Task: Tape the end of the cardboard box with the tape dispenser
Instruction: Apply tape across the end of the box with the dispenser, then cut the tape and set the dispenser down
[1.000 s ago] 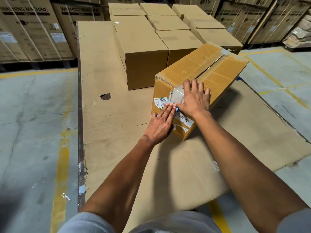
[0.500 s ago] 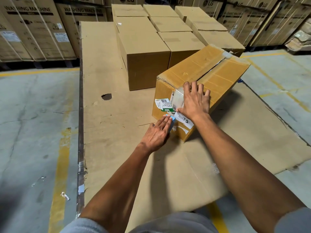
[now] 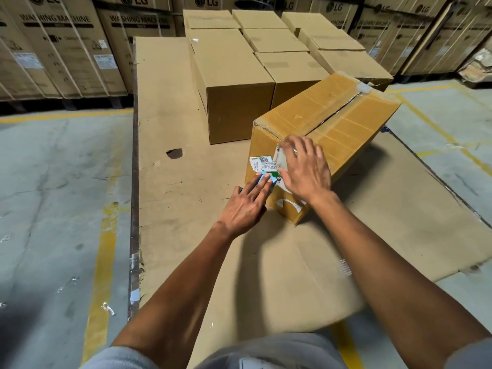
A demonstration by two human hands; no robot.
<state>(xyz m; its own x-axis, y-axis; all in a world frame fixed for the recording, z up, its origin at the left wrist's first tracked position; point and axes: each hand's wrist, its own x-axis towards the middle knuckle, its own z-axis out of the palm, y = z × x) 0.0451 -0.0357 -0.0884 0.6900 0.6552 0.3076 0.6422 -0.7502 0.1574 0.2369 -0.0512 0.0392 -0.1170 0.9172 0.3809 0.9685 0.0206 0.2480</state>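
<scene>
A long brown cardboard box (image 3: pixel 327 115) lies on a cardboard sheet, its near end bearing labels and clear tape. My right hand (image 3: pixel 303 166) presses flat on that near end, over the tape at its top edge. My left hand (image 3: pixel 247 203) holds a light-blue tape dispenser (image 3: pixel 266 178) against the lower left part of the same end; only the dispenser's blue tip shows past my fingers. The top seam of the box carries older tape and is slightly parted.
Several closed cardboard boxes (image 3: pixel 234 83) stand in rows just behind and left of the box. The cardboard sheet (image 3: pixel 173 209) covers a low platform with a hole (image 3: pixel 174 153). Large washing-machine cartons (image 3: pixel 53 49) line the back. Concrete floor with yellow lines lies on both sides.
My left hand with the dispenser has slid down and leftward along the box end. My right hand has stayed pressed on the taped top edge.
</scene>
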